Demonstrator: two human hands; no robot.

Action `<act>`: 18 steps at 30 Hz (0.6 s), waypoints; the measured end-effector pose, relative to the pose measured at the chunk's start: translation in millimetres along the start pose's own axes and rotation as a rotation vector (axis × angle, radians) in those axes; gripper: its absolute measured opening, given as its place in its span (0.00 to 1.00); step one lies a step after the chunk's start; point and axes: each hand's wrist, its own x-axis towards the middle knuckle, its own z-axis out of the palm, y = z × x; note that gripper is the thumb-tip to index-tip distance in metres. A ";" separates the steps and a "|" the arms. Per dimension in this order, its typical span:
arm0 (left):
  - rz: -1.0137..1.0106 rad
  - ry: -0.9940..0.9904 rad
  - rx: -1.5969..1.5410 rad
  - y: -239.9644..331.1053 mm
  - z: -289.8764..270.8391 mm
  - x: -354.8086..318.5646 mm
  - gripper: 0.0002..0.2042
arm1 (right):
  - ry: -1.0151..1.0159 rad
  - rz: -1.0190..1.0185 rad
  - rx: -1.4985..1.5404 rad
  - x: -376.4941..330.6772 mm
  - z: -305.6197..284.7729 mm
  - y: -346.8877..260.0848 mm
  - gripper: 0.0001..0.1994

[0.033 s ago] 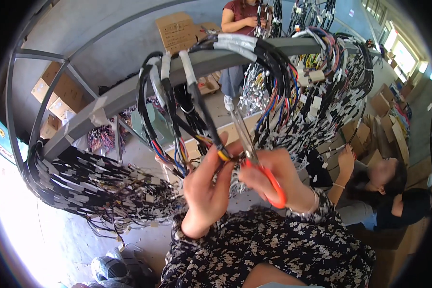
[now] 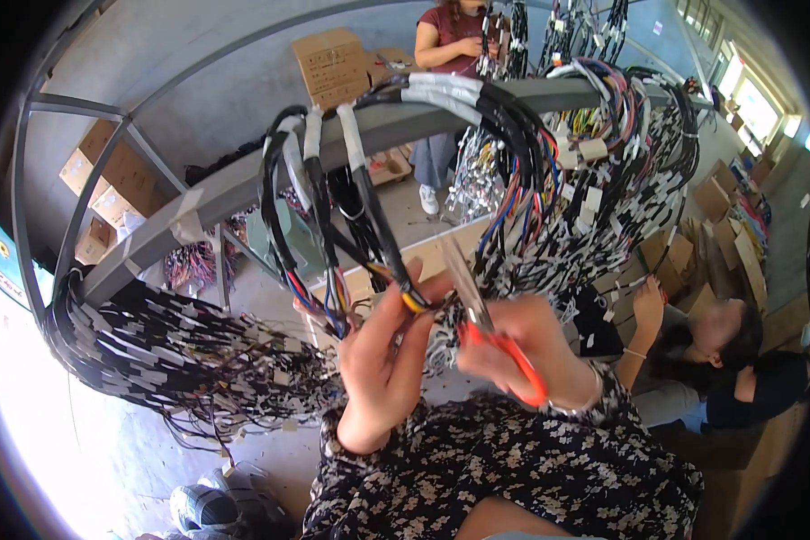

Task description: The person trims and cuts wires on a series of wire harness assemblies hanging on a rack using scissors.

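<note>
A black-taped wire harness (image 2: 378,225) with a white-wrapped upper part hangs over the grey metal rail. My left hand (image 2: 382,360) is closed on its lower end, pinching it where yellow wires (image 2: 411,299) come out of the black tape. My right hand (image 2: 535,346) grips scissors (image 2: 467,286) with orange-red handles, their blades pointing up and a little left. The blades stand just right of the left fingertips, apart from the harness. Close to the left hand's knuckles hang more black branches with blue, red and white wires (image 2: 331,301). The wire ends behind the fingers are hidden.
The grey rail (image 2: 220,193) crosses in front of me, with dense black harness bundles (image 2: 207,346) at left and more (image 2: 585,216) at right. Cardboard boxes (image 2: 328,67) stand behind. One person (image 2: 445,40) stands beyond the rail; another (image 2: 657,351) is close at right.
My right hand has drawn the scissors slightly down and right, away from the harness. My left hand keeps its hold, shifted slightly.
</note>
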 end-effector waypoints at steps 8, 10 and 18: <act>0.068 0.359 0.146 32.6 30.6 17.1 0.19 | 0.254 -0.503 0.101 10.4 -4.0 33.1 0.10; 0.066 0.443 0.252 41.0 34.9 23.9 0.15 | 0.314 -0.622 0.073 14.1 5.8 34.5 0.12; 0.177 0.573 0.922 57.7 41.2 24.8 0.06 | 0.187 -0.525 -0.035 17.1 35.0 29.6 0.23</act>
